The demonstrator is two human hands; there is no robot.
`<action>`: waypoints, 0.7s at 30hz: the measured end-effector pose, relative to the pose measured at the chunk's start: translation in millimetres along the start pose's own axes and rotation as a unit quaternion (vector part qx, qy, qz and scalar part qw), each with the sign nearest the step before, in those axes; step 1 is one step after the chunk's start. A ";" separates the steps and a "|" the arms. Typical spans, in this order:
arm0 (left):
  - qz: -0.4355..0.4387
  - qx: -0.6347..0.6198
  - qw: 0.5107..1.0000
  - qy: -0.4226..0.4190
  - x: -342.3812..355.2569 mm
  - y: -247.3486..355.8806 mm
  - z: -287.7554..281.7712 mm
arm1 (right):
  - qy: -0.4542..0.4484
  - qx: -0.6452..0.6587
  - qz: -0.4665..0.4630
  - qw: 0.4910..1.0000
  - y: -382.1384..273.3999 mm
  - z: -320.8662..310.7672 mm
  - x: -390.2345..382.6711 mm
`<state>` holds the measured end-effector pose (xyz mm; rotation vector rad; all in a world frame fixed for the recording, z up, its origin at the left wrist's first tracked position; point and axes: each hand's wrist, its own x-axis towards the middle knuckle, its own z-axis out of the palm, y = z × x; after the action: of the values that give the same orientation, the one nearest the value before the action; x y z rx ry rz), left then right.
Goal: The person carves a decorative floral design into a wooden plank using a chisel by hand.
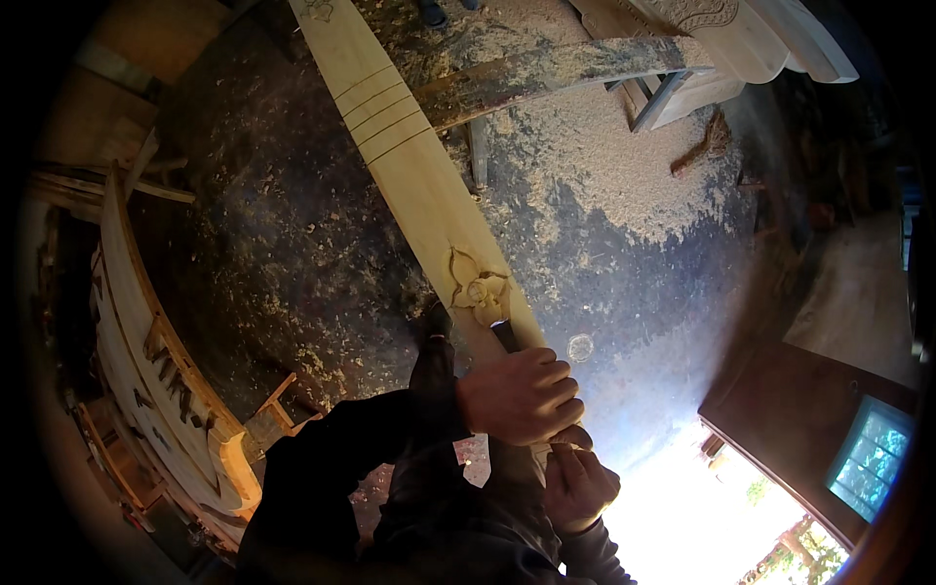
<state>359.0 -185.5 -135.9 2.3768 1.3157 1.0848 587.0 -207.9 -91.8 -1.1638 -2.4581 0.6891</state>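
Observation:
A long pale wooden board runs from the upper left down beneath my hands. Carved into it is a flower with several petals in low relief. The dark blade of a carving chisel meets the flower's near petal. My left hand is wrapped around the chisel just behind the blade, its fist low over the board. Closer to my body, my right hand is closed around the rear end of the chisel's handle. Most of the handle is hidden by my fingers. Dark sleeves cover both forearms.
A rough wooden beam supports the board's far part. Shavings cover the dark floor, and a brush-like bundle lies there. Carved pieces stand far right. A curved wooden frame with tools on it stands left. Bright light enters lower right.

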 end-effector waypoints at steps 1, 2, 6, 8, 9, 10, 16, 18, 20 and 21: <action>0.000 -0.005 1.000 0.011 -0.3 0.1 -0.5 | 0.000 0.001 -0.003 1.000 0.5 -0.7 0.2; 0.001 0.000 1.000 0.007 -0.7 -0.1 -0.7 | -0.006 0.001 -0.002 1.000 0.6 -2.0 0.5; 0.003 0.010 1.000 0.013 -0.5 -1.3 1.3 | -0.013 0.018 -0.004 1.000 4.8 -2.5 1.2; -0.003 0.016 1.000 0.016 0.0 -1.1 1.9 | -0.013 0.026 -0.009 1.000 5.9 -1.2 3.6; -0.008 0.020 1.000 0.014 0.7 -0.7 1.3 | -0.015 0.024 -0.013 1.000 5.3 -1.4 6.7; -0.012 0.023 1.000 0.012 1.7 -0.4 1.1 | -0.017 0.021 -0.016 1.000 5.3 -1.3 8.5; -0.055 0.004 0.998 0.005 7.2 1.4 1.2 | -0.001 0.062 -0.022 0.998 13.9 4.3 10.9; -0.063 0.002 0.998 0.000 8.0 1.3 0.7 | -0.010 0.056 -0.011 0.998 12.3 3.0 12.9; -0.070 0.001 0.998 0.006 11.2 0.8 -1.3 | -0.011 0.050 -0.009 0.999 11.9 3.4 15.4; -0.074 0.001 0.997 0.013 14.1 0.7 -2.3 | -0.008 0.049 -0.011 0.999 12.5 4.4 16.4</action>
<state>362.4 -174.9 -126.9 2.2336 1.4754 1.0764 582.6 -189.3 -100.9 -1.0982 -2.4180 0.8058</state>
